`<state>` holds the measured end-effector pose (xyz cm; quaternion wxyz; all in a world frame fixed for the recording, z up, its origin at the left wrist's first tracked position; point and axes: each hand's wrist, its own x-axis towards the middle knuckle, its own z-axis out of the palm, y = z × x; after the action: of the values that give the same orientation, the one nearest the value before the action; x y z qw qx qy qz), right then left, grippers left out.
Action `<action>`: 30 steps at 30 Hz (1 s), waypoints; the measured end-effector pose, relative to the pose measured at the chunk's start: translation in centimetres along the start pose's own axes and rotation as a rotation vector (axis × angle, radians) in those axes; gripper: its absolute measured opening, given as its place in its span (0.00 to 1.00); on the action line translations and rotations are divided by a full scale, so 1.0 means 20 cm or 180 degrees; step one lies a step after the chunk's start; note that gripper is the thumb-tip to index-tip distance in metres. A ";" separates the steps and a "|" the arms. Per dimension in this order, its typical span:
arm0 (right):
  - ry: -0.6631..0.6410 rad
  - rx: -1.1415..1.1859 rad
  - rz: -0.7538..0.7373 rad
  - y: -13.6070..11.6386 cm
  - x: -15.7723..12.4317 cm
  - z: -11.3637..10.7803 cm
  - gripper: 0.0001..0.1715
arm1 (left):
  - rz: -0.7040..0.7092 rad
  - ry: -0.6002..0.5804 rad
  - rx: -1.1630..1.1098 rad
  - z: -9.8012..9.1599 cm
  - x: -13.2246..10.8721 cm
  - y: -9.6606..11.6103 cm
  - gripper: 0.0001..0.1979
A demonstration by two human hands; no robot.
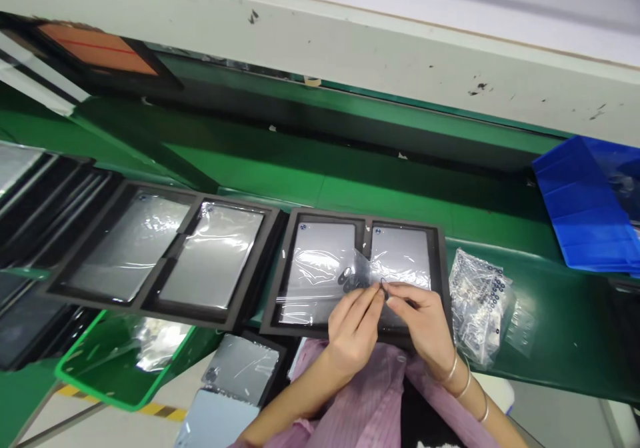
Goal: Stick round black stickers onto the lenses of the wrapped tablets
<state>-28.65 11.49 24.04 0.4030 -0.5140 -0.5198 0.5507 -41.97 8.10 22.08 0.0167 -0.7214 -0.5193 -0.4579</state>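
Note:
Both hands meet over a dark foam tray that holds two grey tablet-like panels in clear film, the left panel and the right panel. My left hand is closed on a clear plastic bag with small black oval parts showing in it. My right hand pinches a small dark piece at the bag's edge, touching the left fingertips. Its exact kind is too small to tell. Each panel has a small round dark mark at its top left corner.
To the left lies another foam tray with two film-covered panels. A clear bag with black rings rests on the green bench at right. A green bin, a blue box and an overhead white shelf surround the area.

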 end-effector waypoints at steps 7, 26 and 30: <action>0.0006 0.0093 0.0148 0.04 0.04 0.01 0.07 | 0.0094 -0.0110 0.0084 0.01 -0.03 -0.04 0.21; -0.0518 -0.3217 -0.2051 0.37 0.67 -0.22 0.11 | -0.1693 -0.2815 -0.1183 0.06 0.25 -0.33 0.15; -0.0617 -0.3495 -0.2141 0.51 0.75 -0.21 0.14 | -0.0942 -0.3343 0.0044 0.23 0.28 -0.33 0.15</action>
<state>-25.79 25.54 12.04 0.1834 -0.4023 -0.8922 0.0927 -43.71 17.52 20.19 -0.3048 -0.7721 -0.5568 -0.0301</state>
